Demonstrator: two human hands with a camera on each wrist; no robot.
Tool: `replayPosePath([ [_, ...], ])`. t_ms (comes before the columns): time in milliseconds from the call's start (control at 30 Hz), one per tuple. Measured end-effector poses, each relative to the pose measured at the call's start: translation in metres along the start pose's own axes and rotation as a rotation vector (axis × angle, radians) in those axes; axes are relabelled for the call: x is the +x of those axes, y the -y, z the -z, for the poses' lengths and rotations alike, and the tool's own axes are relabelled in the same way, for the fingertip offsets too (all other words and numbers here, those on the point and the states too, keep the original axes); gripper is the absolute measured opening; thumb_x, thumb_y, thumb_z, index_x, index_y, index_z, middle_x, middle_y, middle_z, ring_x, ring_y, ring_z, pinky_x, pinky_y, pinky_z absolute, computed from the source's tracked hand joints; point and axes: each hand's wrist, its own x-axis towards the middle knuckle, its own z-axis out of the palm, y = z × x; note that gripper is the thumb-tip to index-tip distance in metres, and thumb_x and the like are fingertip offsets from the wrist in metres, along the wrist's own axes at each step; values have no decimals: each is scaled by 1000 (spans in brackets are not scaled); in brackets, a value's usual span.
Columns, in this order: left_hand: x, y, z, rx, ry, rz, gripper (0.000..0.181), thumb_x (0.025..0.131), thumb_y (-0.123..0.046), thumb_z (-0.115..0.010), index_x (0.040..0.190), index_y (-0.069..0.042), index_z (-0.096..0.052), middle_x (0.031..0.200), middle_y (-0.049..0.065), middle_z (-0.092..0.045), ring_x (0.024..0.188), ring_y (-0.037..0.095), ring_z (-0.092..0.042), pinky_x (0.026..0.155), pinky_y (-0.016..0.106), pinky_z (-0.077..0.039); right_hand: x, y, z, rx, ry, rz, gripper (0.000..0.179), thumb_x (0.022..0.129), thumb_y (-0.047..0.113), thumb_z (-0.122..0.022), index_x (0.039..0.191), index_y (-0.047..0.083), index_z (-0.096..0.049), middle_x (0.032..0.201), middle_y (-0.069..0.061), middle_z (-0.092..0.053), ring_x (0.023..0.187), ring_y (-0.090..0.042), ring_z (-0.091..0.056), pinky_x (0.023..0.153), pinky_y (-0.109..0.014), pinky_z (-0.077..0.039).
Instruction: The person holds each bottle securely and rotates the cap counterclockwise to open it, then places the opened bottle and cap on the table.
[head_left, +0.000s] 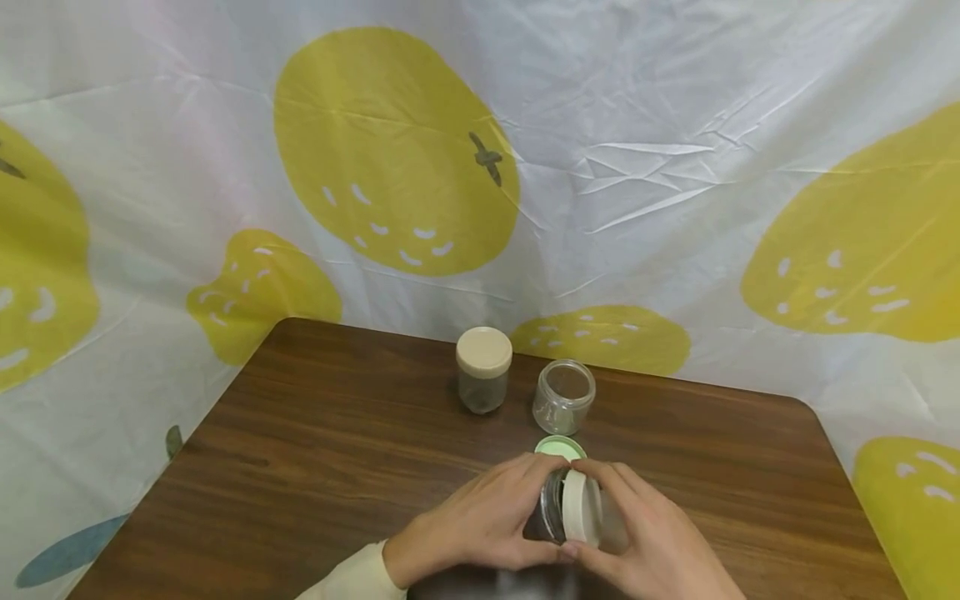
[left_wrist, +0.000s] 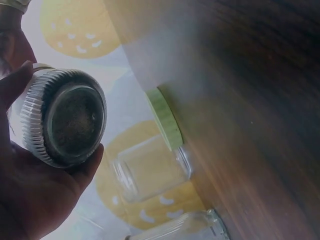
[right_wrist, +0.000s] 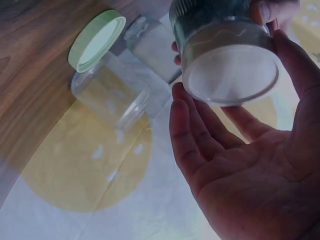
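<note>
Above the near part of the table, my left hand (head_left: 476, 518) grips a clear jar (left_wrist: 75, 120) with a ridged lower wall, tilted on its side. Dark contents or shadow show through its base; I cannot tell which. My right hand (head_left: 660, 533) pinches the rim of a white lid (head_left: 582, 508) between thumb and fingers. That lid is at the jar's mouth, facing right in the head view; how firmly it sits cannot be told. Just beyond the hands lies a green lid (head_left: 561, 447), pale inside, partly hidden by the fingers.
An uncovered clear jar (head_left: 564, 400) stands behind the green lid. To its left is another clear jar (head_left: 483, 373) with a cream lid. The dark wooden table (head_left: 337, 433) ends at a white curtain (head_left: 637, 208) printed with yellow fruit.
</note>
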Motion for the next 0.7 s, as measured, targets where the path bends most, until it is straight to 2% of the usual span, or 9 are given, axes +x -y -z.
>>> replayPosePath([
  [133, 5, 1, -2, -5, -26, -6, 81, 91, -66, -71, 148, -15, -43, 137, -4, -59, 123, 7, -62, 104, 24, -53, -2, -4, 1, 42, -32, 10, 84, 74, 47, -95, 144, 22, -57, 130, 16, -65, 106, -4, -67, 86, -32, -59],
  [333, 15, 1, -5, -34, -46, -17, 81, 86, -57, -80, 145, -15, -44, 133, -6, -60, 117, 5, -62, 102, 20, -52, -8, -12, 7, 119, -94, 20, 88, 72, 34, -99, 147, 22, -54, 135, 13, -63, 102, -4, -66, 82, -29, -59],
  [467, 22, 0, -6, -49, -39, 28, 84, 82, -55, -84, 144, -13, -46, 127, -4, -63, 109, 3, -63, 94, 17, -53, -11, -17, 9, 121, -129, 19, 90, 71, 29, -99, 148, 20, -53, 133, 8, -64, 99, -5, -68, 79, -29, -60],
  [600, 30, -2, -6, -67, -35, 92, 87, 81, -55, -84, 145, -11, -45, 123, -2, -65, 103, 3, -63, 88, 17, -54, -15, -21, 12, 78, -165, 1, 91, 69, 28, -100, 147, 18, -54, 130, 6, -66, 97, -5, -68, 78, -26, -59],
  [700, 36, -4, -7, -109, -29, 146, 87, 81, -56, -84, 146, -13, -44, 121, -2, -66, 101, 3, -64, 85, 18, -54, -17, -24, 13, 73, -174, -15, 89, 68, 28, -101, 144, 14, -55, 129, 5, -67, 98, -5, -68, 80, -21, -57],
])
